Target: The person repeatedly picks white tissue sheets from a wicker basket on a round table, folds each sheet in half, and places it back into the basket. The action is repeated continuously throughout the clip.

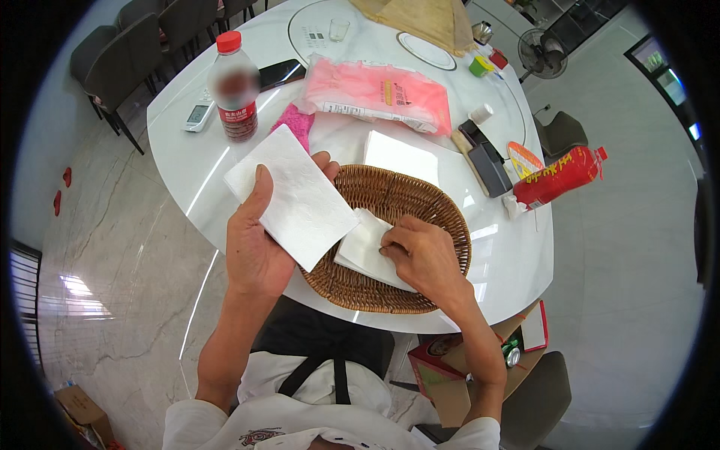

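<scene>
My left hand (256, 253) grips a flat white paper napkin (301, 197) between thumb and fingers, raised over the left side of a brown wicker basket (441, 205). It cannot be told whether this is one napkin or several stacked together. Inside the basket lie more white paper napkins (363, 253), slightly ruffled along their upper edge. Curled fingers of my right hand (427, 256) pinch the top one near its middle. Behind the basket, another stack of white napkins (402, 157) rests on the white table (506, 253), its near edge hidden by the rim.
Beyond are a pink plastic package (388, 93), a pink cloth (295, 126), a red-capped bottle (236, 115) and a phone (281, 74). To the right are a black box-shaped object (489, 166) and a red bottle (557, 177). An opened carton (450, 388) sits below the table's right edge.
</scene>
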Available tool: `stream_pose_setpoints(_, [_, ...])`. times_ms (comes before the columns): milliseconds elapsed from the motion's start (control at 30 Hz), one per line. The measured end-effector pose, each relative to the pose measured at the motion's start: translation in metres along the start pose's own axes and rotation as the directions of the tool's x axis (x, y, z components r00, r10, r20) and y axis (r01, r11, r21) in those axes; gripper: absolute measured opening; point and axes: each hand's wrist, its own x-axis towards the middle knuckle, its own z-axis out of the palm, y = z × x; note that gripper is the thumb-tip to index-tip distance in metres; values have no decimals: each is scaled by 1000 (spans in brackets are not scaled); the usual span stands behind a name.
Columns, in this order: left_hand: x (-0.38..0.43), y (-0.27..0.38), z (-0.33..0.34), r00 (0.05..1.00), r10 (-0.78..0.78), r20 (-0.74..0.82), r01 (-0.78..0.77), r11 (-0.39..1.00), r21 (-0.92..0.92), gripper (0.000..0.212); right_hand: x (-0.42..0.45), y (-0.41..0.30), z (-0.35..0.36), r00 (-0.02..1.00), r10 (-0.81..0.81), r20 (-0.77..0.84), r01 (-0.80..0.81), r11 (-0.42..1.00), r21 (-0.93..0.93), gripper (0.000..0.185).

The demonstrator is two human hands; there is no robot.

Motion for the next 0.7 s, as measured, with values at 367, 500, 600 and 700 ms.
stream_pose_setpoints(367, [-1,1,1,1000,16,-15,-16,1000,14,69,-5,4,-9,1000,31,4,-31,993,111,8])
stream_pose_setpoints(500, [-1,1,1,1000,17,-22,-17,1000,26,68,-6,6,-11,995,82,51,-88,988,129,7])
stream_pose_setpoints(600, [-3,0,3,999,27,-21,-25,996,85,64,-5,5,-15,990,132,52,-140,964,227,9])
stream_pose_setpoints(700, [-4,0,4,1000,20,-7,-18,982,189,62,-5,6,-16,989,143,24,-144,950,277,12])
